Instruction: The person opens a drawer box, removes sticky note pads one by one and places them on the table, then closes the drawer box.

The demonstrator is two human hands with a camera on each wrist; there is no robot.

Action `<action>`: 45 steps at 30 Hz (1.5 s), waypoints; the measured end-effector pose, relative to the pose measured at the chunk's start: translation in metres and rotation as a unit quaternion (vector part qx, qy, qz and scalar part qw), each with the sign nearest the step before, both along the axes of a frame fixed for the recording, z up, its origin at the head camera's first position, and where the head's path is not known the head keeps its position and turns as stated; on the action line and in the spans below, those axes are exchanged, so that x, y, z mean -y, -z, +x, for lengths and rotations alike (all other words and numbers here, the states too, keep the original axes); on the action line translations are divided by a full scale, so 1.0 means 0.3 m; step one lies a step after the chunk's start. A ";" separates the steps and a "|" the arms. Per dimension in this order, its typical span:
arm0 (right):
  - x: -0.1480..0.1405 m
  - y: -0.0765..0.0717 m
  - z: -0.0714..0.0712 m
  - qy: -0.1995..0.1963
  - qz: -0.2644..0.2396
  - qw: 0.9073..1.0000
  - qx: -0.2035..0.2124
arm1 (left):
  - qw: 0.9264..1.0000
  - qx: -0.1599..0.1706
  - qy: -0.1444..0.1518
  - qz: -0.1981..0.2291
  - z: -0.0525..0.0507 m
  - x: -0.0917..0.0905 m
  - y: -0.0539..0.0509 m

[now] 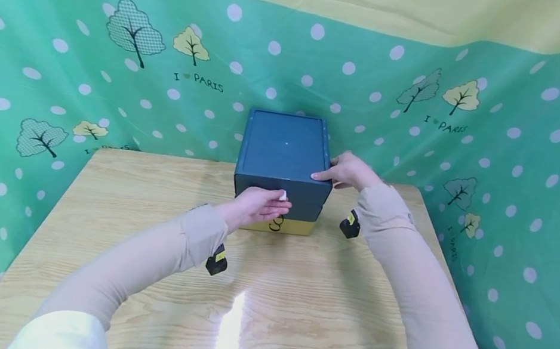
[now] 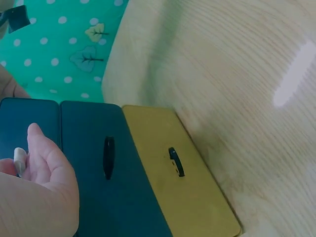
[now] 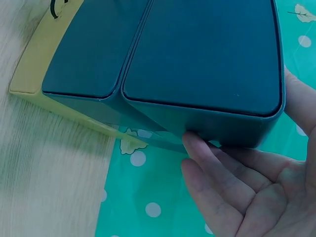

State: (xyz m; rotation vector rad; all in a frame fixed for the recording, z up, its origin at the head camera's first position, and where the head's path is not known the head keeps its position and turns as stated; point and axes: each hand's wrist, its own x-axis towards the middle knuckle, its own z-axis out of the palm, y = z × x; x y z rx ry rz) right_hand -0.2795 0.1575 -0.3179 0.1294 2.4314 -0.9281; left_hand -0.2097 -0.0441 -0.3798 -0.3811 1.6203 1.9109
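Note:
A stacked drawer cabinet (image 1: 287,145) stands at the back of the table, with two dark blue tiers above a yellow bottom drawer (image 2: 168,163). In front of the top drawer (image 3: 207,54), my left hand (image 1: 258,204) pinches a small white piece (image 2: 19,160) between thumb and fingers. Whether that piece is the drawer's handle cannot be told. My right hand (image 1: 350,171) holds the cabinet's top tier at its front right corner, one digit on top and the other fingers (image 3: 217,173) against the side. Black handles show on the middle drawer (image 2: 89,163) and the yellow one.
The wooden table (image 1: 147,299) carries a bright streak of light in front. A green dotted curtain (image 1: 177,62) hangs behind the cabinet and along both sides. Black wrist-camera mounts (image 1: 216,261) stick out below the wrists.

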 end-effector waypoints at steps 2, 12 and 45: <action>-0.002 0.001 0.002 -0.007 0.008 1.000 -0.005 | 1.000 -0.004 0.003 -0.005 0.000 -0.001 0.004; -0.016 0.013 0.017 -0.023 0.029 0.999 -0.030 | 1.000 -0.004 0.020 0.006 -0.006 0.003 0.028; -0.006 0.007 0.004 -0.030 0.025 0.999 -0.029 | 1.000 -0.019 0.013 0.005 0.062 0.008 0.041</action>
